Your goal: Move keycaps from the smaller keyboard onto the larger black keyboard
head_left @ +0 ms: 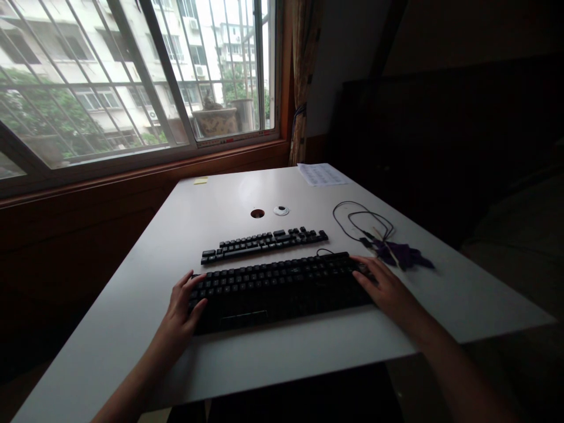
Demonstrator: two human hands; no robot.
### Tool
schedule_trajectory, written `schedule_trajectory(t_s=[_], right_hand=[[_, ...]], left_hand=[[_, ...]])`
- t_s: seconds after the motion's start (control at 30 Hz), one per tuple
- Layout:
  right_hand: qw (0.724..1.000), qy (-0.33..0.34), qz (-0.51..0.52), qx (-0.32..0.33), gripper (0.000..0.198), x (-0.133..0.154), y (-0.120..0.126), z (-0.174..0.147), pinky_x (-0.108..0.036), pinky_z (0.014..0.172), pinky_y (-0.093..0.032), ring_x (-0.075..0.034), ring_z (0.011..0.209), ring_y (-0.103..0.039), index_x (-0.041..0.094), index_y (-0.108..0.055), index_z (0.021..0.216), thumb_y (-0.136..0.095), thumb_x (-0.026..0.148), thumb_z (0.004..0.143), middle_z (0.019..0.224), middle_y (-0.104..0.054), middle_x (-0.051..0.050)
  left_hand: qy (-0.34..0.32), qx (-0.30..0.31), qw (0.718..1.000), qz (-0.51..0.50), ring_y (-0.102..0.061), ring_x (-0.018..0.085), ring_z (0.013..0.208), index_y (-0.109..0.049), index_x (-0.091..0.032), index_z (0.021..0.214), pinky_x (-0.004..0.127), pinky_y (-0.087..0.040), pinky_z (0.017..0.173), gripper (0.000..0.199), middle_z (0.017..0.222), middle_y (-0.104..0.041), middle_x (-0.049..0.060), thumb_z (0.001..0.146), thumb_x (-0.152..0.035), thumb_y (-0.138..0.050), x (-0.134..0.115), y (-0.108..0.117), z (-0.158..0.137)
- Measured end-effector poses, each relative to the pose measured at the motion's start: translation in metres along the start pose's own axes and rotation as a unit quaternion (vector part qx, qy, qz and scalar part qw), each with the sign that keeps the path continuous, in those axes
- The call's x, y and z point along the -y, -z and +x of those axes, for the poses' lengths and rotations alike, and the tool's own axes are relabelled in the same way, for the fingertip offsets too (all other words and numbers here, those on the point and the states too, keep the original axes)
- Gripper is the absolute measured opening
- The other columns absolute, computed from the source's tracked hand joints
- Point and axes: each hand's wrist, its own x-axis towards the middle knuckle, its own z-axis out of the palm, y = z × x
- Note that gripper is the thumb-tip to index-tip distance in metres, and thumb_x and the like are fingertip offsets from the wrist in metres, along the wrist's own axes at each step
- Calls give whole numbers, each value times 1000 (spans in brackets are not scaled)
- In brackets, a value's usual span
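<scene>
A black keyboard [282, 302] lies on the white table, some of its lower rows bare of keycaps. My left hand [183, 302] grips its left end, thumb on the top and fingers around the edge. At the right end, my right hand [381, 282] holds it the same way, thumb over the front side. Just behind the keyboard, loose black keycaps [264, 242] are laid out in rows. A short loop of cable [325, 251] shows at the keyboard's back edge.
To the right lie a dark purple cloth [408, 256], a thin stick [399, 258] and a coiled black cable [352, 202]. Farther back are a round cable hole [258, 214], its white cover [281, 210], printed sheets [321, 174] and a yellow note [200, 180]. A barred window stands beyond.
</scene>
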Motion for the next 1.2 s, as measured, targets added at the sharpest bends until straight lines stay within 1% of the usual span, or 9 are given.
schedule_trajectory(t_s=[0.1, 0.27, 0.4, 0.53, 0.73, 0.83, 0.9, 1.03, 1.2], right_hand=[[1000, 2, -3, -7, 39, 2, 0, 0, -50, 112, -49, -30, 127, -61, 31, -57, 136, -48, 47, 101, 135, -63, -9], [1000, -3, -4, -9, 38, 5, 2, -1, -46, 107, -54, -29, 122, -65, 31, -58, 134, -49, 47, 101, 134, -64, -9], [1000, -2, -1, -9, 38, 4, 2, -1, -48, 110, -52, -29, 123, -64, 32, -57, 135, -49, 46, 101, 135, -64, -8], [1000, 2, -1, -11, 38, 3, 2, -1, -50, 112, -50, -30, 126, -62, 32, -57, 136, -49, 48, 102, 135, -63, -8], [1000, 4, -6, -16, 39, 4, 2, 0, -49, 109, -53, -30, 120, -66, 31, -59, 134, -51, 48, 100, 132, -66, -9], [1000, 5, -5, -18, 39, 4, 2, 0, -48, 109, -52, -30, 120, -65, 31, -60, 134, -51, 48, 100, 131, -66, -9], [1000, 3, -4, -18, 39, 3, 2, 0, -49, 108, -52, -30, 121, -65, 31, -59, 134, -50, 49, 100, 132, -66, -9], [1000, 0, -2, -7, 40, 3, 2, 0, -51, 112, -49, -30, 124, -63, 30, -57, 136, -49, 48, 101, 134, -64, -9], [1000, 0, -3, -9, 39, 4, 3, -1, -50, 110, -51, -30, 120, -65, 32, -57, 136, -50, 48, 101, 134, -64, -9]], left_hand=[[7, 1, 1000, -1, -39, 30, 150, -52, -32, 142, 58, -31, 125, 42, 159, -41, 9, 101, -40, -52, -1, 0, -1], [24, -21, 999, -11, -36, 31, 151, -50, -28, 141, 59, -28, 126, 42, 159, -40, 10, 101, -40, -51, -4, -2, -3], [26, -11, 999, -18, -35, 30, 152, -49, -27, 141, 59, -25, 127, 42, 162, -37, 11, 101, -38, -49, -7, -2, -4], [18, -9, 1000, -22, -33, 30, 153, -47, -28, 144, 58, -25, 128, 45, 163, -36, 10, 100, -33, -48, -6, 0, -5], [22, -4, 999, -25, -33, 30, 153, -46, -27, 143, 59, -24, 128, 44, 163, -35, 10, 100, -34, -50, -7, 0, -5], [16, 3, 1000, -26, -31, 31, 154, -44, -27, 144, 60, -24, 127, 45, 164, -34, 11, 100, -33, -48, -8, 2, -5], [16, 2, 999, -27, -31, 31, 154, -44, -27, 145, 60, -25, 127, 45, 164, -34, 11, 100, -32, -48, -8, 2, -5], [19, -5, 1000, -24, -34, 32, 152, -47, -27, 143, 59, -28, 126, 46, 163, -36, 11, 98, -33, -52, -6, 2, -5], [13, -10, 1000, -24, -33, 31, 153, -46, -26, 144, 58, -25, 127, 47, 163, -37, 12, 97, -28, -48, -6, 0, -5]])
